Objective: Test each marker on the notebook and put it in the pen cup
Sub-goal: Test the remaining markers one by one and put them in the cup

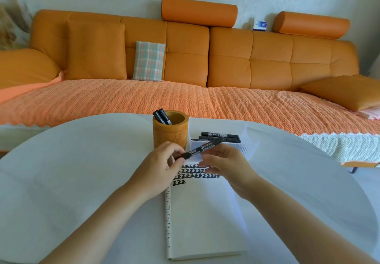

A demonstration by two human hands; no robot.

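Observation:
A black marker (pixel 202 148) hangs slanted above the top of an open white notebook (pixel 203 218). My left hand (pixel 162 168) pinches its lower end, and my right hand (pixel 224 165) holds its middle from below. Rows of black test marks (pixel 193 174) cover the notebook's upper part. Just beyond my left hand stands a brown wooden pen cup (pixel 170 133) with two black markers (pixel 162 116) leaning inside. A few more black markers (pixel 220 137) lie in a white box (pixel 246 140) to the right of the cup.
Everything rests on a round white table (pixel 82 171). Behind it runs a long orange sofa (pixel 185 58) with a plaid cushion (pixel 149 64) and an orange knitted throw. A small blue-and-white box (pixel 259 25) sits on the sofa's back.

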